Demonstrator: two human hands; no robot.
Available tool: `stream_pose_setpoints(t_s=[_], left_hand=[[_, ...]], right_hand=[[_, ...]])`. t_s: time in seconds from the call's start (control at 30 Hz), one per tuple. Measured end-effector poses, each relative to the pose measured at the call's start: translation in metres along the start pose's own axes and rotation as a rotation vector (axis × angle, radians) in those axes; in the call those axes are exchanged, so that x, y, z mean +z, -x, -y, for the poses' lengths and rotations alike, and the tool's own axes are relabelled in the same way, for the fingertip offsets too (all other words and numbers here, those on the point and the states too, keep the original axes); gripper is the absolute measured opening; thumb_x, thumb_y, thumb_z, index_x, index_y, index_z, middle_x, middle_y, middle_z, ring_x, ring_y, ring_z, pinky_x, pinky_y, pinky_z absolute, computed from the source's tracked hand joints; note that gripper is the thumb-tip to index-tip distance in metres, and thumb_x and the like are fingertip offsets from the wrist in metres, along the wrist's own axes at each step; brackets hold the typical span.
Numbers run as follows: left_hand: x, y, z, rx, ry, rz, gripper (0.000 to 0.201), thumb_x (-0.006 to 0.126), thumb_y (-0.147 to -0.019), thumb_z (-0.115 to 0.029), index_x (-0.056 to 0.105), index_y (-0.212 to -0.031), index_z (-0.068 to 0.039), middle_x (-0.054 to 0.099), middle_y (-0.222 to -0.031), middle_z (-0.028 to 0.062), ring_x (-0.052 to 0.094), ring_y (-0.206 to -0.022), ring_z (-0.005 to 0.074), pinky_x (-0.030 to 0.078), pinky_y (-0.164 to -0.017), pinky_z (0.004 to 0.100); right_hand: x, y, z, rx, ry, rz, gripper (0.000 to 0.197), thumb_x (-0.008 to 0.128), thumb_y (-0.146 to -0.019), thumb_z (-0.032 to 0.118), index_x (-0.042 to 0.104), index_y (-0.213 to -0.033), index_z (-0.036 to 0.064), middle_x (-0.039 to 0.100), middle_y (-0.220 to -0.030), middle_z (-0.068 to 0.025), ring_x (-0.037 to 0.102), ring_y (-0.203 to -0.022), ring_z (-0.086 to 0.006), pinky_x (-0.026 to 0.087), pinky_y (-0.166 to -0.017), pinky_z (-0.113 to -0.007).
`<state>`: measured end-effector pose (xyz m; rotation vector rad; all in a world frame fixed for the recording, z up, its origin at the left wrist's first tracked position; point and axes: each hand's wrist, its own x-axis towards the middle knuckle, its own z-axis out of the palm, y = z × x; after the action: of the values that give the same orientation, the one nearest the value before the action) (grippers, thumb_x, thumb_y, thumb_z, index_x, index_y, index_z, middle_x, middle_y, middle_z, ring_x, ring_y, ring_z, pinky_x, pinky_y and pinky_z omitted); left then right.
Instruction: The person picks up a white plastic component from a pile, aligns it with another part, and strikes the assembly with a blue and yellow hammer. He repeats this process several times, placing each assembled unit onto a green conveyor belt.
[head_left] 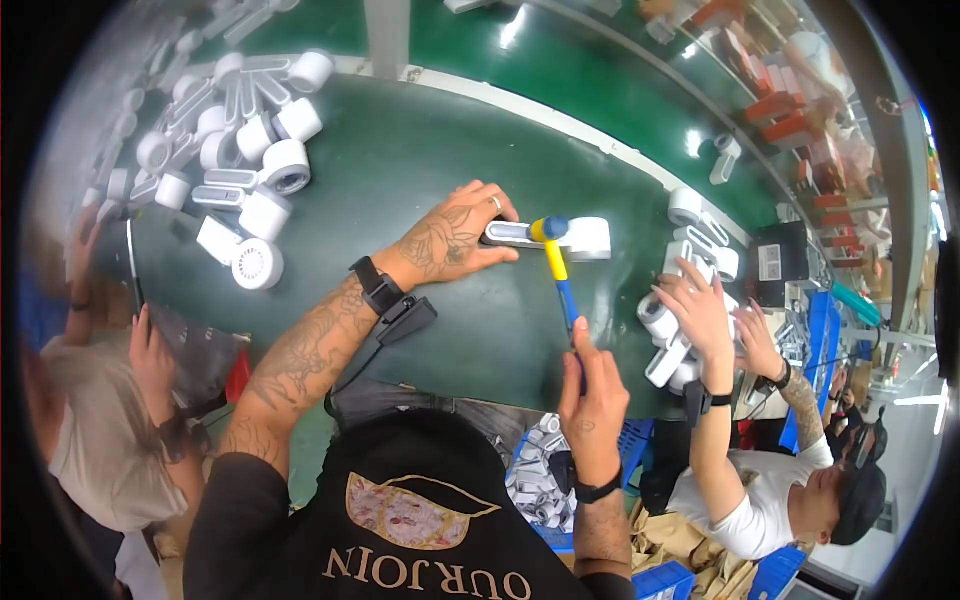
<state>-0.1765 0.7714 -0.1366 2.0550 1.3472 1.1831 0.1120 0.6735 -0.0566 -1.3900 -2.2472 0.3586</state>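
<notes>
A white handheld fan [592, 238] lies on the green work table [420, 130], its round head pointing right. My left hand [452, 236] grips the end of the fan's handle between thumb and fingers, pressing it against the table. In my right hand [594, 388] is a mallet [557, 265] with a yellow and blue handle, held near its lower end. The mallet's blue head is over the fan where the handle meets the round head. Whether it touches the fan, I cannot tell.
Many white fans [286, 165] are heaped at the table's left. At the right, a co-worker's hands [700, 310] are over another group of fans [685, 207]. Another person [120, 430] stands at the left. A blue crate [540, 480] of white parts sits below the table edge.
</notes>
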Motion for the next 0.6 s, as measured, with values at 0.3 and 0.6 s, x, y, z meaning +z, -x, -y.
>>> stream_pose_setpoints(t_s=[0.3,0.6], left_hand=[[-0.009,0.003,0.011,-0.021,-0.017,0.052,0.034,0.088,-0.088,-0.023,0.063,-0.102,-0.007,0.061,-0.099,0.0079,0.058,-0.099,0.0306,0.051,-0.090,0.0434],[-0.009,0.002,0.008,-0.093,-0.020,0.120,0.033,0.088,-0.088,-0.024,0.062,-0.099,-0.006,0.060,-0.100,0.0081,0.056,-0.099,0.0313,0.050,-0.093,0.0430]], right_hand=[[0.010,-0.005,0.011,-0.087,-0.075,-0.023,0.050,0.072,-0.097,-0.008,0.071,-0.145,0.0045,0.065,-0.084,-0.0135,0.060,-0.066,-0.0246,0.051,-0.063,-0.035],[0.010,-0.014,0.021,-0.065,-0.057,0.103,0.050,0.072,-0.097,-0.007,0.071,-0.145,0.0063,0.068,-0.089,-0.0147,0.065,-0.072,-0.0270,0.054,-0.067,-0.036]])
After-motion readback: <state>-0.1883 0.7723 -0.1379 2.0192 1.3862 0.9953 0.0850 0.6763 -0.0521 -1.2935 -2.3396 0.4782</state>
